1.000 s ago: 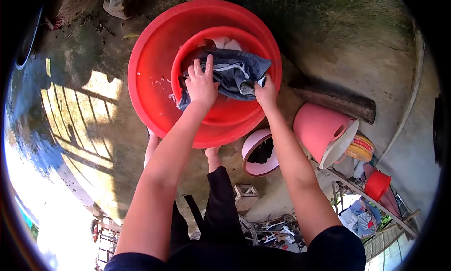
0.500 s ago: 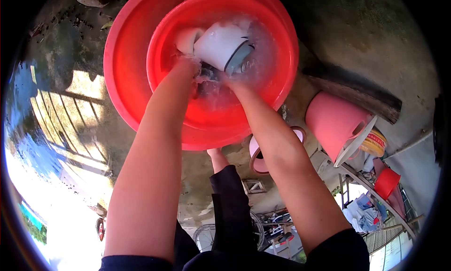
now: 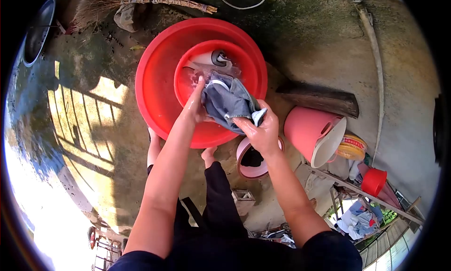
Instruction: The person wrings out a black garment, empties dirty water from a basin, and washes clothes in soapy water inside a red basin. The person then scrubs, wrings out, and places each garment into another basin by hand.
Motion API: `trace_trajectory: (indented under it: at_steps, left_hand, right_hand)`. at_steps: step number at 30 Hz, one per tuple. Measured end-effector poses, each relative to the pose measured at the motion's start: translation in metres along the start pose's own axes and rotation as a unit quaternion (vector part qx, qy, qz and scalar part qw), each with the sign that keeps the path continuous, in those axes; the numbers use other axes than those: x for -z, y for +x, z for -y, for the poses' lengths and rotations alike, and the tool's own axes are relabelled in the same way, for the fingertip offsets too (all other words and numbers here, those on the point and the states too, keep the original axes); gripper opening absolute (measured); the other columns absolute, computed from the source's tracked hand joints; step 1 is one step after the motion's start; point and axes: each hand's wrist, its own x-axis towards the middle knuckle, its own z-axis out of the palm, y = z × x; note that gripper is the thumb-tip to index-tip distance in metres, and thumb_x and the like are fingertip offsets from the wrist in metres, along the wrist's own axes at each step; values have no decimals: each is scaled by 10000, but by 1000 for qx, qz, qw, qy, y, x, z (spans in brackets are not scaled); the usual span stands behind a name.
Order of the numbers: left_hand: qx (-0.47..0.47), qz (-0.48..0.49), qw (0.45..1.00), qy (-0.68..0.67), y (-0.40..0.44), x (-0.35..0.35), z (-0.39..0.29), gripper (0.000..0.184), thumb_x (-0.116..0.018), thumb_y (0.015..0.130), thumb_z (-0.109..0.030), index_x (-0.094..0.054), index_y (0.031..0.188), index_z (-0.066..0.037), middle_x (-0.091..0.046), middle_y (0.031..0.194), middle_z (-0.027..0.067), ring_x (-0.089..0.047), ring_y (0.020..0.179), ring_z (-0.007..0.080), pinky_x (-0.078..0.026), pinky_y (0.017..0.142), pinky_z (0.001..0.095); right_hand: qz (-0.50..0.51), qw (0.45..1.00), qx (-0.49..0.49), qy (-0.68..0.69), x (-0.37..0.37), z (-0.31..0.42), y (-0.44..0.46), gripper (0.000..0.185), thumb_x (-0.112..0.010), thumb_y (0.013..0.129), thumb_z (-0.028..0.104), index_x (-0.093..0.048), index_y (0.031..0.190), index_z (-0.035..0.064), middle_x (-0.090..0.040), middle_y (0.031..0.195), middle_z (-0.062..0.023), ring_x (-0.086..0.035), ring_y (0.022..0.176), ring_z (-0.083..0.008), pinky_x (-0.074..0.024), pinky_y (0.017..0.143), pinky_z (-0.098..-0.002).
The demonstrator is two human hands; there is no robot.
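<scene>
Above the smaller red basin (image 3: 180, 85) I hold a wet blue-grey garment (image 3: 225, 102) with a pale strip on it. On its left edge is my left hand (image 3: 198, 104), thumb up and the other fingers partly behind the cloth. My right hand (image 3: 262, 132) is closed on the lower right corner, where a bit of light cloth bunches beside the fingers. In the basin, a white boot-like item (image 3: 206, 58) with a dark-rimmed opening lies in the water. This basin sits inside a larger red tub (image 3: 157, 92).
A pink bucket (image 3: 303, 132) with a pale lid (image 3: 329, 143) lies tipped at the right, by a wooden beam (image 3: 324, 99). Near my foot stands a pink-rimmed pail (image 3: 242, 163) holding something dark. A straw broom (image 3: 155, 0) lies beyond the tub.
Both hands have come up out of the water and now hold the blue-grey garment above the basin. The white item lies farther back in the basin. My view has shifted and takes in more ground.
</scene>
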Motion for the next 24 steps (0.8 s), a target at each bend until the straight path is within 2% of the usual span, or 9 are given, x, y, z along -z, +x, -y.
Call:
trace_trajectory:
  at_steps: [4, 8, 13, 17, 18, 19, 21, 22, 24]
  left_hand:
    - [12, 149, 979, -142, 36, 6, 10, 476, -567, 796, -471, -569, 1017, -49, -626, 945, 119, -603, 802, 281, -495, 725, 412]
    - [30, 122, 986, -107, 39, 5, 20, 305, -530, 838, -284, -557, 981, -16, -622, 892, 138, -607, 765, 285, -502, 721, 422]
    - [-43, 119, 984, -123, -24, -20, 33, 214, -454, 847, -91, -537, 986, 49, -597, 990, 159, -587, 909, 260, -475, 841, 415]
    - [-29, 279, 947, -154, -64, -50, 57, 277, -465, 851, -112, -534, 1073, 39, -588, 1050, 155, -566, 968, 238, -427, 910, 382]
    - [-18, 297, 941, -164, -65, -51, 64, 279, -452, 856, -115, -537, 1069, 43, -585, 1060, 157, -552, 999, 247, -416, 923, 383]
    - [-18, 292, 942, -162, -72, -52, 67, 279, -452, 856, -115, -537, 1069, 43, -585, 1060, 157, -552, 999, 247, -416, 923, 383]
    - [-6, 258, 954, -153, -89, -55, 67, 303, -445, 863, -157, -541, 1077, 35, -588, 1064, 145, -556, 984, 248, -416, 918, 376]
    - [32, 300, 942, -148, -88, -47, 63, 421, -429, 892, -308, -496, 1154, 15, -558, 1127, 143, -544, 1016, 247, -403, 931, 384]
    - [33, 256, 963, -83, -112, -52, 51, 586, -396, 881, -471, -425, 1231, -2, -510, 1197, 149, -527, 1052, 243, -387, 947, 385]
  right_hand:
    - [77, 996, 22, -48, -2, 33, -51, 316, -663, 661, -23, -532, 948, -17, -574, 848, -85, -562, 794, -133, -450, 704, -253]
    - [92, 991, 78, -55, 19, 52, -62, 316, -669, 652, -3, -555, 948, -7, -587, 878, -84, -563, 808, -134, -438, 720, -257]
    - [-199, 967, -27, 155, 91, 30, 17, 196, -600, 746, 53, -569, 919, -31, -615, 861, -57, -572, 766, -115, -447, 719, -250]
    - [-63, 841, -227, 487, 80, -101, 48, 366, -523, 850, 348, -563, 1055, 46, -602, 1032, -100, -575, 936, -215, -446, 877, -339]
    - [55, 797, -154, 582, 72, -129, 45, 423, -507, 843, 420, -553, 1096, 84, -591, 1073, -93, -562, 972, -229, -443, 889, -355]
    - [-20, 971, -24, 235, 58, -124, 34, 422, -510, 842, 416, -548, 1109, 91, -587, 1082, -93, -557, 983, -225, -445, 885, -362]
    - [-94, 979, 103, -146, 36, -80, 20, 422, -513, 841, 412, -543, 1122, 99, -584, 1092, -94, -553, 994, -221, -447, 882, -369]
    - [-86, 958, -2, 273, 31, -46, 17, 333, -516, 845, 348, -550, 1065, 100, -590, 1035, -69, -563, 933, -197, -459, 837, -337]
    - [-67, 756, -105, 642, 36, -42, 23, 245, -520, 850, 284, -557, 1009, 102, -597, 978, -44, -573, 872, -173, -471, 792, -304]
